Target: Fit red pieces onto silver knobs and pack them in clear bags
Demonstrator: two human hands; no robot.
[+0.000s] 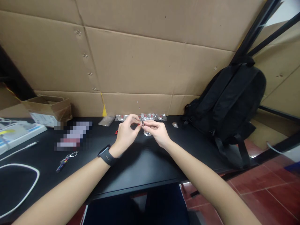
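Note:
My left hand (pixel 127 131), with a black watch (pixel 107 154) on its wrist, is closed in a pinch over the middle of the table. Fingertip to fingertip with it, my right hand (pixel 157 131) is pinched too. Between them sits a small dark and shiny piece, too small to name and largely covered by the fingers. Just below the fingertips shows a round, shiny metal disc (pixel 147 133), partly hidden by my right hand. A small red item (pixel 116 132) lies left of my left hand. Behind the hands is a row of clear plastic packets (pixel 161 117) with shiny contents.
On the black table (pixel 131 175), a black backpack (pixel 232 106) leans at right, near a small metal disc (pixel 175 124). At left are an open cardboard box (pixel 50 109), a keychain (pixel 67 161), a white cable (pixel 35 168) and a power strip (pixel 28 134). Cardboard (pixel 140 62) walls the back.

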